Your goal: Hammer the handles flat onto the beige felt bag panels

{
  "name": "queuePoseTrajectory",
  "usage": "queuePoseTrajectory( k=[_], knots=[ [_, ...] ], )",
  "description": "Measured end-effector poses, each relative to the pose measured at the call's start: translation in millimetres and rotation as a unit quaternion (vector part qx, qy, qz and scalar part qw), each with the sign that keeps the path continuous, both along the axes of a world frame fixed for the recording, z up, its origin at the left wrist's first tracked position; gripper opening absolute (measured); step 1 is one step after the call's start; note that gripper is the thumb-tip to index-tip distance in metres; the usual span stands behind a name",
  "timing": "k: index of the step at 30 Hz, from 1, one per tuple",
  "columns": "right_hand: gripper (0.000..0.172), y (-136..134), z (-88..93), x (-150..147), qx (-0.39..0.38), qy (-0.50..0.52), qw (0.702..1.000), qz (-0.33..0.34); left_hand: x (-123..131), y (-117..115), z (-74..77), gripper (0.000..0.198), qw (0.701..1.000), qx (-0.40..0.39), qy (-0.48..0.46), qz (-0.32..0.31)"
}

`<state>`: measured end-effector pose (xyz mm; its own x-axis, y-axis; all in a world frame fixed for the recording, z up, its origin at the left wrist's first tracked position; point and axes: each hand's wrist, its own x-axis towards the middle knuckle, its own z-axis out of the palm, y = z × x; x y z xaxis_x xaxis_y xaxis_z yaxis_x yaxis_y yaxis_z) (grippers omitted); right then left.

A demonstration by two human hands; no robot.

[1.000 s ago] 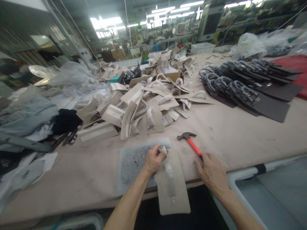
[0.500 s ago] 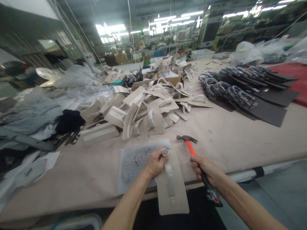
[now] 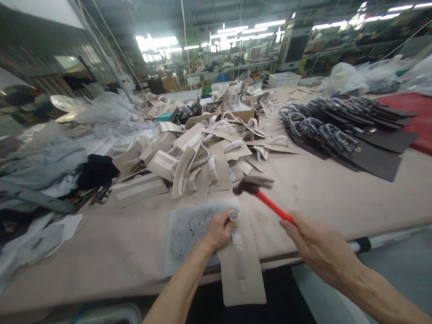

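Note:
My left hand is closed round a short metal punch, its round top facing up. The punch stands at the upper end of a plastic-wrapped handle on a beige panel. That panel lies partly on a white, dark-speckled pad and overhangs the table's front edge. In my right hand, a claw hammer with an orange-red shaft is raised, its blurred head up and just beyond the punch, apart from it. The hammer's grip end is hidden by the hand.
Beyond the pad is a loose heap of beige panels with wrapped handles. Dark panels with wrapped handles lie overlapped at the right, near a red sheet. Plastic bags and dark cloth crowd the left side.
My right hand has lifted the hammer, turning its head toward the left, nearer the punch. The left hand and the beige panel have stayed almost in place.

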<state>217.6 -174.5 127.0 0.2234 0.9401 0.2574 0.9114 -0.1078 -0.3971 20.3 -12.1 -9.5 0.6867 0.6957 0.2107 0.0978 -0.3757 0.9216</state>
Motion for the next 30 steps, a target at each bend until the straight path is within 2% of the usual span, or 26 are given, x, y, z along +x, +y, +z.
queuePoseTrajectory(
  k=[2, 4, 6, 8, 10, 11, 16, 19, 21, 23, 25, 26, 28, 30],
  knots=[
    [0.038, 0.1, 10.5, -5.0, 0.109, 0.030, 0.992, -0.059, 0.1, 0.2, 0.3, 0.007, 1.000, 0.007, 0.005, -0.003],
    [0.039, -0.4, 6.8, -9.5, 0.164, 0.044, 0.982, -0.084, 0.4, 0.9, -0.4, 0.006, 1.000, 0.012, 0.004, -0.004],
    [0.043, -1.2, -9.9, -11.4, 0.109, 0.024, 0.993, -0.038, 0.7, 1.7, -2.6, 0.004, 1.000, 0.008, 0.010, 0.001],
    [0.042, -1.9, -29.6, -10.1, -0.029, -0.021, 0.999, 0.026, 0.9, 2.2, -5.4, 0.004, 1.000, 0.004, 0.020, 0.008],
    [0.037, -2.3, -43.2, -7.1, -0.138, -0.057, 0.988, 0.045, 1.1, 2.2, -7.4, 0.004, 1.000, 0.004, 0.028, 0.014],
    [0.035, -2.4, -46.9, -5.4, -0.162, -0.064, 0.984, 0.042, 1.1, 2.0, -7.6, 0.004, 1.000, 0.005, 0.027, 0.016],
    [0.031, 2.2, -63.2, 6.7, -0.192, -0.007, 0.981, 0.009, 1.0, 0.0, -2.2, 0.002, 1.000, 0.002, 0.009, 0.009],
    [0.030, 11.3, -89.2, 22.6, -0.226, 0.036, 0.973, -0.034, 0.9, -0.8, 1.5, 0.003, 1.000, 0.002, -0.007, -0.003],
    [0.028, 18.0, -107.1, 34.1, -0.240, 0.015, 0.969, -0.065, 0.7, -1.1, 2.4, 0.002, 1.000, -0.001, -0.010, -0.006],
    [0.025, 23.0, -117.8, 40.6, -0.230, -0.054, 0.968, -0.088, 0.5, -1.2, 2.2, 0.001, 1.000, 0.000, -0.012, 0.002],
    [0.021, 25.1, -118.3, 36.2, -0.178, -0.114, 0.974, -0.086, 0.3, -1.1, 1.3, 0.004, 1.000, 0.003, -0.013, 0.011],
    [0.023, 25.1, -115.2, 28.9, -0.139, -0.114, 0.981, -0.077, 0.2, -1.1, 0.7, 0.006, 1.000, 0.003, -0.013, 0.013],
    [0.034, 23.2, -105.9, 4.1, -0.073, -0.025, 0.996, -0.044, 0.4, -1.1, -1.0, 0.006, 1.000, -0.003, -0.013, 0.015],
    [0.044, 20.8, -97.6, -30.5, -0.059, 0.100, 0.993, 0.011, 1.4, -1.1, -3.5, 0.006, 0.999, -0.017, -0.021, 0.019]
  ],
)
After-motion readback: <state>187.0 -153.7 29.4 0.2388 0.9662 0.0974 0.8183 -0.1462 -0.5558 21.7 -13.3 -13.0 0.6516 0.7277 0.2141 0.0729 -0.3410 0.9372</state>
